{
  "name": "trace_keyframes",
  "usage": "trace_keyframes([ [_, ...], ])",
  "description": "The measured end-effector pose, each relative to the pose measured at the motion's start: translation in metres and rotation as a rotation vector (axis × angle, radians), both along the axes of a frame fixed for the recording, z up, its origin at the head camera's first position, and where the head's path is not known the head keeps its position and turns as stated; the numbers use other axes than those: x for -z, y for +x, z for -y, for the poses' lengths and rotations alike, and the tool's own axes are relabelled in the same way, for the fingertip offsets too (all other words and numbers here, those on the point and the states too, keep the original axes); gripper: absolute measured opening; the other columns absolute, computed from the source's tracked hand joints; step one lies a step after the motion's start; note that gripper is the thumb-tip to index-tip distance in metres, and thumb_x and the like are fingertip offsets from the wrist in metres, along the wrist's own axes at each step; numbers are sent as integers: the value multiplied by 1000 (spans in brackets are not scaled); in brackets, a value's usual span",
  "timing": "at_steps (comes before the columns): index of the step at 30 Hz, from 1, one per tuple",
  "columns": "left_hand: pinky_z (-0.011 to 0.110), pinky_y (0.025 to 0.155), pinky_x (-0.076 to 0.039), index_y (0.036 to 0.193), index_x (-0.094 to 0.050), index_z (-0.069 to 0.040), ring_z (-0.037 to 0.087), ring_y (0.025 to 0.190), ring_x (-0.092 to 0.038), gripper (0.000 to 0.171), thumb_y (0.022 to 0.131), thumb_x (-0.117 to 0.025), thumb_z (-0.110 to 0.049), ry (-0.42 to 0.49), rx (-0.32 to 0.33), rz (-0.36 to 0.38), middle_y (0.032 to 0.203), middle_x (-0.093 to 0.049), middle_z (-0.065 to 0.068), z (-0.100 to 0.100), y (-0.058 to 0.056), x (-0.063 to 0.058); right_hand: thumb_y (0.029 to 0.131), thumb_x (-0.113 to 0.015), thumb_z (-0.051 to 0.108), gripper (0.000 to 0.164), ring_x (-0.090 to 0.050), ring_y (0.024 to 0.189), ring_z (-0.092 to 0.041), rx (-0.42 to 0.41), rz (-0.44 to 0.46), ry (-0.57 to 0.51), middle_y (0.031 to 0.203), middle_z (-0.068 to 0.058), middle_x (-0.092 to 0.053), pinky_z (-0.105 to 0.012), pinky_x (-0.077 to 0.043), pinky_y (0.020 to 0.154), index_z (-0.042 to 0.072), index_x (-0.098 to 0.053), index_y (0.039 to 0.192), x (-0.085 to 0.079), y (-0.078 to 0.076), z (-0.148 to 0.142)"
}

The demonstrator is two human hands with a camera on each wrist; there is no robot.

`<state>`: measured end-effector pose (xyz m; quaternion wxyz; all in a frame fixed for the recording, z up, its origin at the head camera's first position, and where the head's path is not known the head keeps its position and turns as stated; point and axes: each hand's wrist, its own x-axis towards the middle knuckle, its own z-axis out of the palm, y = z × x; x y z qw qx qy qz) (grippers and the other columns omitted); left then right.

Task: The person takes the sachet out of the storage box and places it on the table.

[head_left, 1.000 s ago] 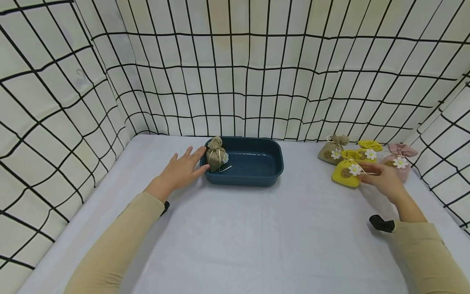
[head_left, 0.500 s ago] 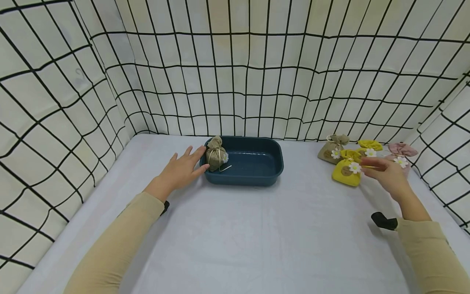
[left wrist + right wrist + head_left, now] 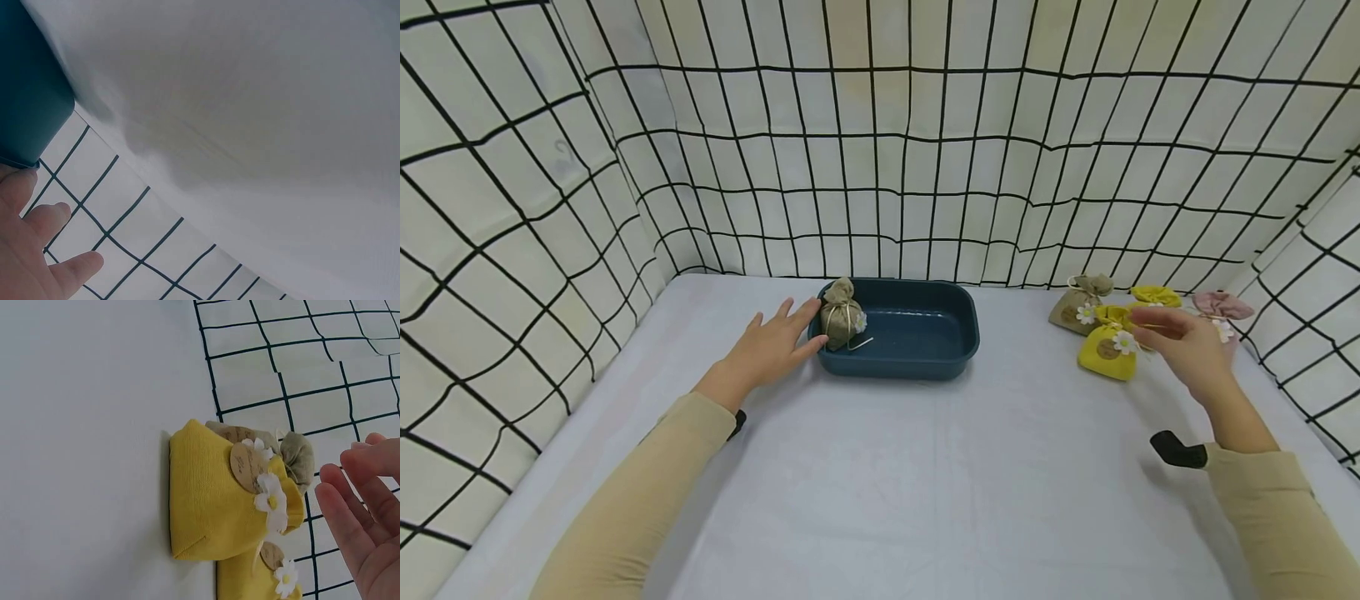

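My left hand [image 3: 771, 348] rests its straight, spread fingers against the left end of a dark blue rectangular tub [image 3: 898, 368]. A brown drawstring pouch [image 3: 838, 323] with a white flower stands in the tub's left end, beside the thumb. At the right, my right hand [image 3: 1197, 354] hovers just beside the front yellow drawstring pouch [image 3: 1103, 360]. In the right wrist view, its fingers [image 3: 342, 515] are loosely bent and apart from that pouch's gathered top, with nothing between them. A second yellow pouch [image 3: 1157, 294] behind is partly hidden by the hand.
Another brown pouch [image 3: 1078, 307] stands behind the front yellow one, and a pink pouch [image 3: 1222, 305] is at the far right, partly covered by my hand. White cloth [image 3: 880, 483] covers the table. A black-lined grid wall [image 3: 895, 167] encloses the back and sides.
My right hand was pinching the front yellow pouch's light drawstring; the string has left its fingers and the hand has lifted slightly. The left hand and tub have stayed put.
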<state>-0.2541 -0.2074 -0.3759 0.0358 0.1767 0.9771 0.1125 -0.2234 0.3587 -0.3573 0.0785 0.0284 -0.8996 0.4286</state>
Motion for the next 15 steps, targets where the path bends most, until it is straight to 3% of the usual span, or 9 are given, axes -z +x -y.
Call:
trace_keyframes([
  [11,73,116,-9,166,-16,-9,40,155,-11,74,110,-42,-50,-5,3,0,169,-20,12,-1,1,-1,106,-62,22,40,-62,96,9,-103,-30,-85,109,23,-65,-8,-49,83,-5,-59,135,-7,-1,30],
  [15,73,116,-9,166,-16,-9,40,155,-11,74,109,-43,-49,-3,2,0,169,-20,12,-1,2,-3,106,-61,23,39,-65,99,5,-126,-27,-113,112,16,-68,-13,-53,84,-4,-61,134,-11,-2,44],
])
